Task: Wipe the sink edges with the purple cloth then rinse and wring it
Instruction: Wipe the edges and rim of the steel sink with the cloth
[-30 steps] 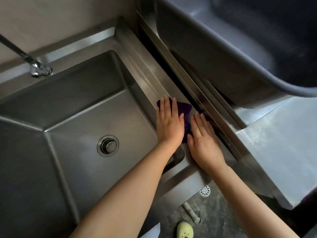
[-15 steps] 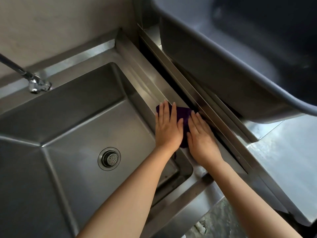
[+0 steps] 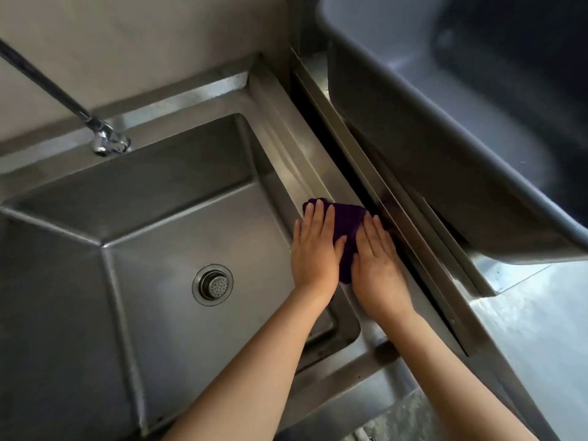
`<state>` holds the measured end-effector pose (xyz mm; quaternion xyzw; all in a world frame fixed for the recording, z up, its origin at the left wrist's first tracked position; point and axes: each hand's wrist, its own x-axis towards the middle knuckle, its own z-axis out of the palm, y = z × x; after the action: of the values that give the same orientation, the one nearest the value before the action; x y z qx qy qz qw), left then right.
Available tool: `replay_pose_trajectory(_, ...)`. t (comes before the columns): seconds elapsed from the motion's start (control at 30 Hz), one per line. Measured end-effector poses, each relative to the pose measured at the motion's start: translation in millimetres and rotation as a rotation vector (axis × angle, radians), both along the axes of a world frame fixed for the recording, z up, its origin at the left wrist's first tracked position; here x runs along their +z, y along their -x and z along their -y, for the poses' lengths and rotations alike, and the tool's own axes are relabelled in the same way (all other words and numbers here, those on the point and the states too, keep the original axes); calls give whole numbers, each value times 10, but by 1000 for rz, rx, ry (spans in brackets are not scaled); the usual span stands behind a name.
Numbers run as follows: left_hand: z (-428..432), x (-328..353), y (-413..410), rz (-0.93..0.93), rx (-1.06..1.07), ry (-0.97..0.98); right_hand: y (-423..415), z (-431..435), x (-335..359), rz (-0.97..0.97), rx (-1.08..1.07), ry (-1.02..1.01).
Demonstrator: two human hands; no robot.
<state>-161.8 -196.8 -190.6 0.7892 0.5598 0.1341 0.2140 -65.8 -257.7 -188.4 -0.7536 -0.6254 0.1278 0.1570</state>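
A dark purple cloth (image 3: 345,221) lies flat on the right edge (image 3: 305,163) of a stainless steel sink. My left hand (image 3: 315,249) presses on the cloth's left part with straight fingers. Beside it, my right hand (image 3: 377,259) presses flat on the cloth's right part, close to the raised steel ledge. Most of the cloth is hidden under both palms. The sink basin (image 3: 178,237) lies to the left, with a round drain strainer (image 3: 212,284) in its bottom.
A tap spout (image 3: 101,143) hangs over the basin's back left. A large dark grey tub (image 3: 461,128) sits on the counter at the right, behind a steel ledge (image 3: 401,218). A pale counter surface (image 3: 537,329) lies at lower right.
Both hands slid the cloth along the right edge toward the back of the sink, and moved closer together. The camera view shifted, showing more of the basin's near corner.
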Motion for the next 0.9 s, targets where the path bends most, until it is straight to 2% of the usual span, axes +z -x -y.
replay_pose_trajectory(0.43, -798, 144, 65, -92, 46, 84, 24, -800, 99, -86, 85, 96)
replay_pose_trajectory(0.9, -1998, 124, 280, -75, 43, 70, 188, -1944, 33, 9, 129, 97)
